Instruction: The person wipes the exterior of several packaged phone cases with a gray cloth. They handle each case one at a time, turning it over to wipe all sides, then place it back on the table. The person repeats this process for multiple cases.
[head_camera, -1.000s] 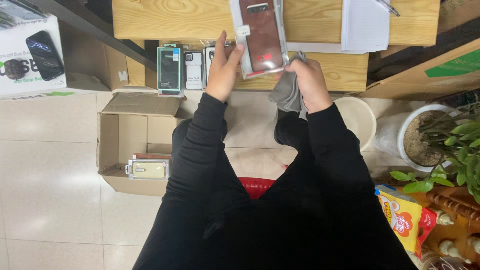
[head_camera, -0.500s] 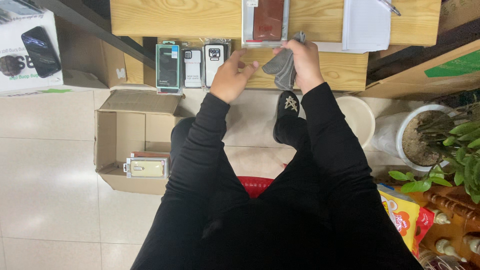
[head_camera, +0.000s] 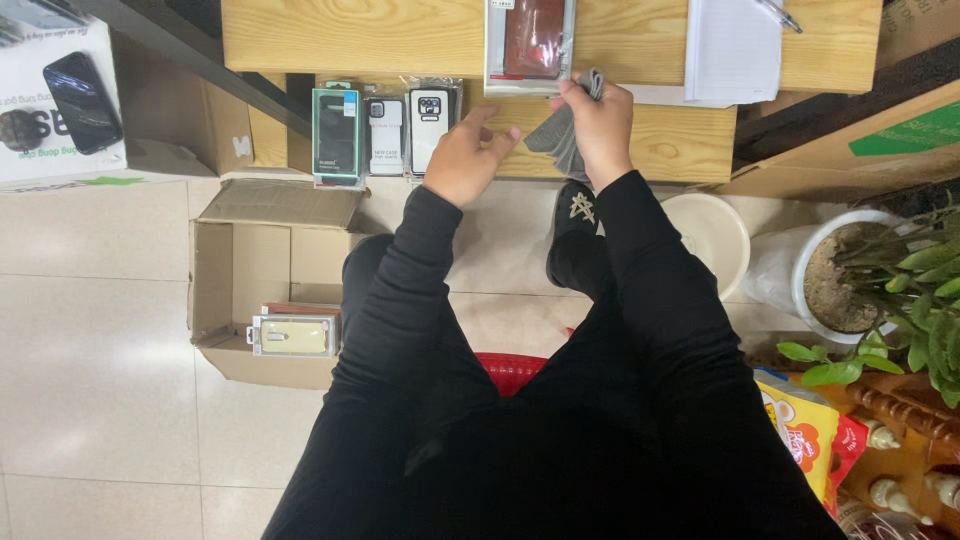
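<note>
Bare wood is lying open on the desk (head_camera: 400, 35) left of the packaged phone case (head_camera: 530, 40); a white notepad (head_camera: 735, 50) is blocking its right, and three standing cases (head_camera: 385, 130) are crowding below-left.

Two hands are showing — the left hand (head_camera: 462, 160) and the right hand (head_camera: 598, 125). Three packaged phone cases (head_camera: 385, 132) are leaning in a row, one red-brown packaged case (head_camera: 530, 42) is lying on the bench — and one cardboard box (head_camera: 262, 275) is sitting open.
</note>
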